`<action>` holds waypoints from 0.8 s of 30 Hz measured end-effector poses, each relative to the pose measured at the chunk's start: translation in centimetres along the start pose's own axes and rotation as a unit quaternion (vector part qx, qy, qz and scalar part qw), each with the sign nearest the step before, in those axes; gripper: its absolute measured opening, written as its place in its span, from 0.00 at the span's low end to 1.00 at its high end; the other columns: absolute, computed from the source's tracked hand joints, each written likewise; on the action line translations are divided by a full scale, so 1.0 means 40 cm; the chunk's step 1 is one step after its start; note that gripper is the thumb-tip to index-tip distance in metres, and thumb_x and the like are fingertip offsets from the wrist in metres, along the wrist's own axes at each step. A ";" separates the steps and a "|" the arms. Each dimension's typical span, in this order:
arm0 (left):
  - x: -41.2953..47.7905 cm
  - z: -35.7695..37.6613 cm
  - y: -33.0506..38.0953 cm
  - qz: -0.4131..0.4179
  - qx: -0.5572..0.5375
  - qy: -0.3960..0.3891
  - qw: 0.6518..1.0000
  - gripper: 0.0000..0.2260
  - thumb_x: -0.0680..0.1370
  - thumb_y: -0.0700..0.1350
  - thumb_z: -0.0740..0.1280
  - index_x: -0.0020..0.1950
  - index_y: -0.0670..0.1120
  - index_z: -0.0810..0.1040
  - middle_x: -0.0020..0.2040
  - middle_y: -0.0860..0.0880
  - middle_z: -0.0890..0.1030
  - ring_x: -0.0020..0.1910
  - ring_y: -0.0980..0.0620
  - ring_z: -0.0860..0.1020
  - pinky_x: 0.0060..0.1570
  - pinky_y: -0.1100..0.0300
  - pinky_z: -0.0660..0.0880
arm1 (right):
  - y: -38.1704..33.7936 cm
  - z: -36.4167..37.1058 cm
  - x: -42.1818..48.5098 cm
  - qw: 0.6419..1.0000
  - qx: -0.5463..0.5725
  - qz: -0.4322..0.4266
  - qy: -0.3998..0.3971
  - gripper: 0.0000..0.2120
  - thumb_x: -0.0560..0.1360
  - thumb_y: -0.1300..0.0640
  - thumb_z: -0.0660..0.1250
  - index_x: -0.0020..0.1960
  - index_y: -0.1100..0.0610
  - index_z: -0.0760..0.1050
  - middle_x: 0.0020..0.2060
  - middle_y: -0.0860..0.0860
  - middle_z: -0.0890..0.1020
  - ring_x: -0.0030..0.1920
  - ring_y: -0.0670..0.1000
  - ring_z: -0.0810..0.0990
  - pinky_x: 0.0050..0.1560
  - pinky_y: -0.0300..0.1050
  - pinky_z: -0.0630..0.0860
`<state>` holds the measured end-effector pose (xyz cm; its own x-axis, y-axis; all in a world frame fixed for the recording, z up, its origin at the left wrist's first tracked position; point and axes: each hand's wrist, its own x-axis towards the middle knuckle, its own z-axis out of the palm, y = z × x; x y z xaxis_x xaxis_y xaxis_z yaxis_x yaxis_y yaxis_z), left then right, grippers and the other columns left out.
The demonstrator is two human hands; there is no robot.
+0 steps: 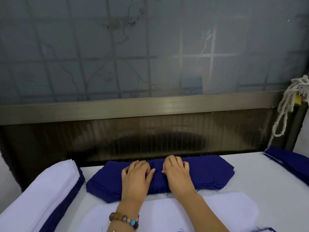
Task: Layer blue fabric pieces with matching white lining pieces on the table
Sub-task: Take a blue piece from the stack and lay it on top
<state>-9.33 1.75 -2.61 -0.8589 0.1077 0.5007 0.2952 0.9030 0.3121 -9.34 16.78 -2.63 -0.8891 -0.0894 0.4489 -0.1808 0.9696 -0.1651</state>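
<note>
A thick stack of blue fabric pieces lies across the middle of the table. Both hands rest on top of it, side by side. My left hand has its fingers bent, with the fingertips on the top blue piece near the stack's centre. My right hand lies close beside it, fingers curled down onto the same piece; whether either hand pinches the cloth I cannot tell. A white lining piece lies flat on the table just in front of the blue stack, under my forearms.
A tall pile of white lining over blue pieces sits at the left. Another stack of blue pieces lies at the far right edge. A dark window frame stands right behind the table; a white rope hangs at right.
</note>
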 end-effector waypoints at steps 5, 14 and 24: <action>-0.002 -0.004 0.002 -0.020 -0.023 -0.002 1.000 0.06 0.78 0.58 0.63 0.48 0.59 0.67 0.50 0.63 0.72 0.56 0.61 0.70 0.58 0.63 0.59 | 0.003 -0.005 -0.006 1.000 0.005 -0.011 -0.005 0.10 0.83 0.54 0.52 0.63 0.53 0.66 0.61 0.49 0.68 0.64 0.50 0.64 0.65 0.48 0.59; 0.002 -0.008 0.002 -0.027 0.005 -0.016 0.999 0.14 0.84 0.53 0.50 0.65 0.57 0.71 0.56 0.57 0.74 0.51 0.58 0.70 0.53 0.62 0.67 | 0.007 -0.014 -0.010 0.998 0.061 -0.014 0.006 0.04 0.82 0.55 0.53 0.55 0.48 0.64 0.51 0.43 0.68 0.54 0.46 0.68 0.61 0.43 0.60; 0.012 -0.015 -0.007 -0.011 0.015 -0.029 0.999 0.08 0.79 0.58 0.60 0.45 0.56 0.70 0.43 0.57 0.72 0.45 0.57 0.69 0.49 0.61 0.69 | 0.012 -0.016 0.007 0.997 0.020 0.036 -0.060 0.22 0.81 0.42 0.54 0.72 0.49 0.62 0.66 0.48 0.72 0.64 0.51 0.69 0.62 0.47 0.67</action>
<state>-9.55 1.31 -1.96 -0.8885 0.1109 0.4454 0.2639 0.9173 0.2981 -9.41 17.37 -2.00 -0.9438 -0.0494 0.3268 -0.1297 0.9648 -0.2287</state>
